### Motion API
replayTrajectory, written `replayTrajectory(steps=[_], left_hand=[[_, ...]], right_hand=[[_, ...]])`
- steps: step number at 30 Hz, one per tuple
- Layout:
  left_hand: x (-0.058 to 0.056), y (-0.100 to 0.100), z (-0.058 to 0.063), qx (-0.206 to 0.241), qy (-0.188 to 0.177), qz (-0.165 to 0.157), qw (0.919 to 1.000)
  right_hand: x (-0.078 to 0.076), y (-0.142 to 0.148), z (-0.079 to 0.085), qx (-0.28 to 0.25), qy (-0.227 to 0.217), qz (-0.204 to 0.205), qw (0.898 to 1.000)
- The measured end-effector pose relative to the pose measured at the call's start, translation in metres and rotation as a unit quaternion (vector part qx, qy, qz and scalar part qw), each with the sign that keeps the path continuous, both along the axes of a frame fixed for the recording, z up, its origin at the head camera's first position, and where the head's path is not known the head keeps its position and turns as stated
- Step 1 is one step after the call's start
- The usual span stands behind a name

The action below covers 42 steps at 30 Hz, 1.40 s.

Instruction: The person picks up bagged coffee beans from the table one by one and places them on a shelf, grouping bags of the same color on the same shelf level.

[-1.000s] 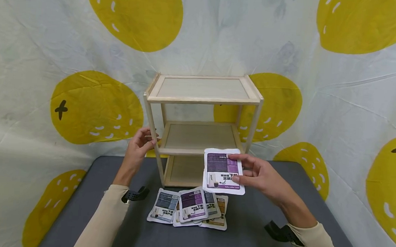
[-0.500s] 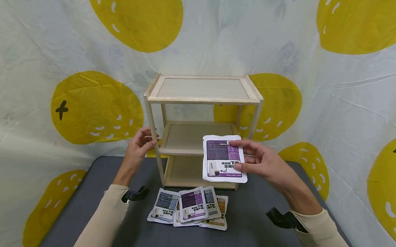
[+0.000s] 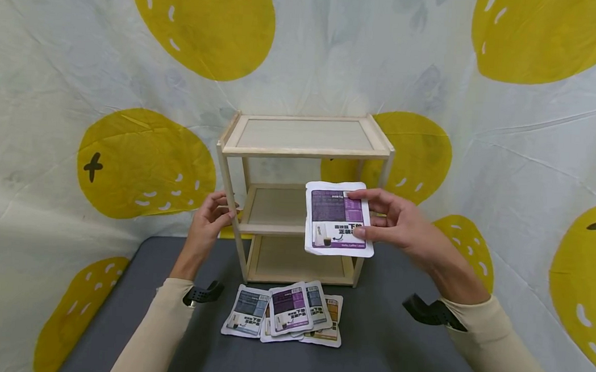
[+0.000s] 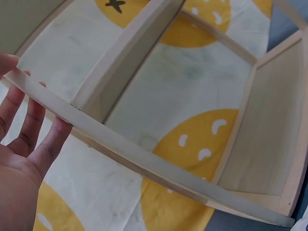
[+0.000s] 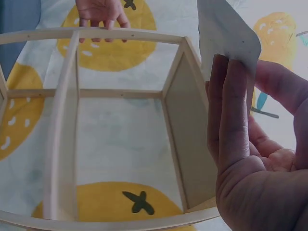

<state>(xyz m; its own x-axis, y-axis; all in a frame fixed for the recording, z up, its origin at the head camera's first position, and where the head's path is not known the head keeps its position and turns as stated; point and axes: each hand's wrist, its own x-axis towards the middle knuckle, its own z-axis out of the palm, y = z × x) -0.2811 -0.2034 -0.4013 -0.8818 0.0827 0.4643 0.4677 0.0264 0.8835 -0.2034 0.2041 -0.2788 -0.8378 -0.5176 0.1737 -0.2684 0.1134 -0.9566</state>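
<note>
A flat white-and-purple coffee sachet point(image 3: 329, 216) is pinched at its right edge by my right hand point(image 3: 408, 230), thumb on the near face. It is held upright in front of the middle level of a small three-tier wooden shelf point(image 3: 307, 152); the right wrist view shows the sachet's plain side point(image 5: 226, 36) apart from the frame. My left hand point(image 3: 207, 226) grips the shelf's left front post; in the left wrist view its thumb and fingers lie on opposite sides of the post point(image 4: 144, 163). Several more sachets point(image 3: 290, 311) lie overlapping before the shelf.
The shelf stands on a dark grey tabletop point(image 3: 369, 355). A white cloth point(image 3: 307, 38) with large yellow fruit prints hangs behind and at both sides. Black straps point(image 3: 433, 314) sit on both wrists.
My right hand has raised the sachet from just above the pile to the height of the middle level. The left hand has kept its hold on the post.
</note>
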Motion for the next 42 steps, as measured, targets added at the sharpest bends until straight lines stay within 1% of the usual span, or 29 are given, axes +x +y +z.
replayTrajectory(steps=[5,8,12,17,20,26,36,42], left_hand=[[-0.001,0.002,0.0,-0.001,0.004,-0.004,1.0],[0.0,0.003,0.0,-0.002,0.004,-0.006,1.0],[0.001,0.003,0.001,0.002,0.007,-0.009,0.9999],[0.002,0.002,0.002,0.007,0.01,-0.019,0.9997],[0.002,0.002,0.003,0.006,0.009,-0.021,0.9997],[0.003,0.001,0.003,0.01,0.01,-0.022,0.9997],[0.002,0.0,0.002,0.012,0.004,-0.018,0.9998],[0.001,-0.001,0.0,0.011,0.004,-0.016,0.9998]], right_hand=[[-0.004,0.009,0.02,0.007,0.036,0.001,0.999],[-0.006,0.016,0.034,0.015,0.061,-0.007,0.998],[-0.011,0.024,0.051,0.0,0.067,-0.004,0.998],[-0.022,0.031,0.067,-0.034,0.067,0.008,0.997],[-0.03,0.033,0.074,-0.041,0.066,0.014,0.997],[-0.047,0.034,0.086,-0.038,0.055,0.025,0.997],[-0.07,0.031,0.098,-0.016,0.04,-0.004,0.999],[-0.085,0.029,0.104,-0.003,0.03,-0.011,1.0]])
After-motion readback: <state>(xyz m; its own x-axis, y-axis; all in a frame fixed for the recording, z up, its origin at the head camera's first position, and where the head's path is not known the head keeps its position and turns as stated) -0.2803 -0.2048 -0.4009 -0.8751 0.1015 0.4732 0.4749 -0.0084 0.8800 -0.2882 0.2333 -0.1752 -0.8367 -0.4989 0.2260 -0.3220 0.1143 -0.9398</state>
